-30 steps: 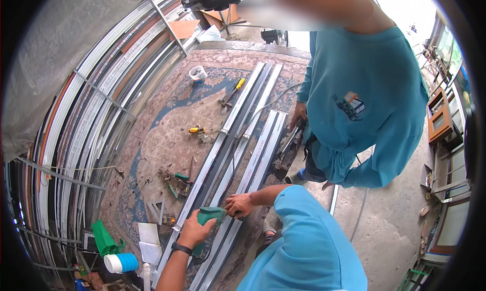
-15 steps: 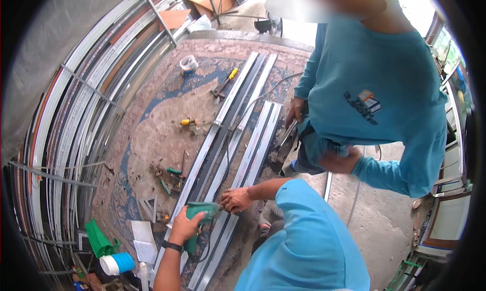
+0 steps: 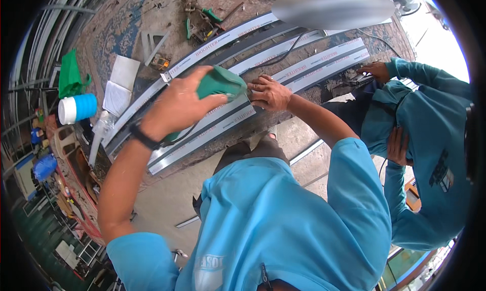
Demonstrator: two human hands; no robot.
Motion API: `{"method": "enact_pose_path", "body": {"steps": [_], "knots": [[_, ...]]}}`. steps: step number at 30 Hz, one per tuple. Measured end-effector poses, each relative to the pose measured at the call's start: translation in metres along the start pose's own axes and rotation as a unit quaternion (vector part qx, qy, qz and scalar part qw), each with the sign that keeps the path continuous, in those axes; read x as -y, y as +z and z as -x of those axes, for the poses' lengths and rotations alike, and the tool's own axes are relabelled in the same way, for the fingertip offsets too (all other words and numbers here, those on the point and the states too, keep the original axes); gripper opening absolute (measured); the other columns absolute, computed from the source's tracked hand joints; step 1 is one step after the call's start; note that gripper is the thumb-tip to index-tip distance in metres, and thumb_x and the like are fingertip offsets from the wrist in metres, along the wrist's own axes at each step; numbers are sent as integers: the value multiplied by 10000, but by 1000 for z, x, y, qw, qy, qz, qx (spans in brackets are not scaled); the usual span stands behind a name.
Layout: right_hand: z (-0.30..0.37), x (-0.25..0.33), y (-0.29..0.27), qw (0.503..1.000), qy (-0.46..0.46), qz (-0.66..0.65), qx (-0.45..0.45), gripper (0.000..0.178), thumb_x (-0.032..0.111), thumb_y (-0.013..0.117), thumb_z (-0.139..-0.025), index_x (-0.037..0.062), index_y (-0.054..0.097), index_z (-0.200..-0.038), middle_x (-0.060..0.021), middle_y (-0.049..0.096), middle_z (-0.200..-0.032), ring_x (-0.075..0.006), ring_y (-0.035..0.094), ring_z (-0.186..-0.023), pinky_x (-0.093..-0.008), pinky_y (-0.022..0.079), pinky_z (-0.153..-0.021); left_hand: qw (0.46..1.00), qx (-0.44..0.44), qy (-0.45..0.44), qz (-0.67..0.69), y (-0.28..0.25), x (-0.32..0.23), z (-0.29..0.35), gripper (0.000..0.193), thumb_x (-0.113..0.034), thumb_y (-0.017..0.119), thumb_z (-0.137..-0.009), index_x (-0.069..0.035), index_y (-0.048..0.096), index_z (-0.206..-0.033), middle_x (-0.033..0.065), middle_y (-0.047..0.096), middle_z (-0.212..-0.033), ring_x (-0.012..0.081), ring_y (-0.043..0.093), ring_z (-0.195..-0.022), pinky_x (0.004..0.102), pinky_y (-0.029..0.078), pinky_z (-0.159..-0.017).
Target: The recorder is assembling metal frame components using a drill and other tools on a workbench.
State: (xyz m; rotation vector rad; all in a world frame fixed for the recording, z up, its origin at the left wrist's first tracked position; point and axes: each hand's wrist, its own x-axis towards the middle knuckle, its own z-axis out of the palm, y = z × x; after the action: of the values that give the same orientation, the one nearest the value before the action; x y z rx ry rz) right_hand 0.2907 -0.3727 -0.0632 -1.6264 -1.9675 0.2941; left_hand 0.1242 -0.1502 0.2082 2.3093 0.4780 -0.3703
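My left hand is closed round a green power drill, with a dark band on the wrist. The drill's front points right, over the long metal profiles with white film on their faces. My right hand sits at the drill's front end, its fingers bent and closed; what is between them is too small to make out. A dark cord runs across the profiles. Beyond them lie green-handled pliers, a triangular set square and a yellow-and-black tape measure.
A co-worker in teal stands at the right, one hand by the profiles' end. To the left are a blue-and-white jug, a green bag and white sheets. More metal lengths are racked at the far left.
The view has swung down and turned, showing more of my body. My left hand still grips the drill and my right hand stays at its front. The co-worker's hand has come to the profiles.
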Motion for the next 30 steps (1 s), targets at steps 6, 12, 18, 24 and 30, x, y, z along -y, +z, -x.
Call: {"method": "enact_pose_path", "body": {"steps": [6,12,18,24,30], "knots": [[13,12,10,998,8,64,-10,270,331,734,-901,187,696,-1126,-86,532,-1497,-290,529,-1298,-492,394,-1113,903,-98,-79,410,-16,81,66,487,-338,677,-998,-13,553,-1338,102,708,-1031,169,721,-799,286,558,-638],[3,46,-19,992,18,97,-79,433,365,843,-790,236,697,-1177,-74,515,-1374,-294,520,-1232,-503,418,-1072,706,-238,-146,651,69,205,131,728,-637,473,-1032,21,545,-1336,139,650,-953,177,632,-715,293,556,-590],[-17,79,-41,985,-12,92,-146,412,360,869,-753,255,660,-1091,-46,464,-1105,-258,516,-1039,-471,437,-973,630,-258,-151,717,114,281,164,745,-664,428,-1035,20,564,-1296,133,645,-964,180,644,-764,312,571,-585],[-30,95,-50,978,-32,85,-189,402,338,878,-736,278,668,-1073,-36,443,-1074,-247,506,-1025,-459,437,-965,540,-210,-112,807,142,336,176,744,-691,466,-1010,13,591,-1217,130,677,-992,210,682,-787,337,609,-617],[-25,105,-54,983,-3,98,-154,258,220,837,-794,184,673,-990,-8,552,-1058,-218,561,-1012,-446,420,-985,474,-160,-37,865,148,346,160,769,-710,486,-992,22,600,-1199,115,701,-1027,254,722,-857,412,638,-685]]}}
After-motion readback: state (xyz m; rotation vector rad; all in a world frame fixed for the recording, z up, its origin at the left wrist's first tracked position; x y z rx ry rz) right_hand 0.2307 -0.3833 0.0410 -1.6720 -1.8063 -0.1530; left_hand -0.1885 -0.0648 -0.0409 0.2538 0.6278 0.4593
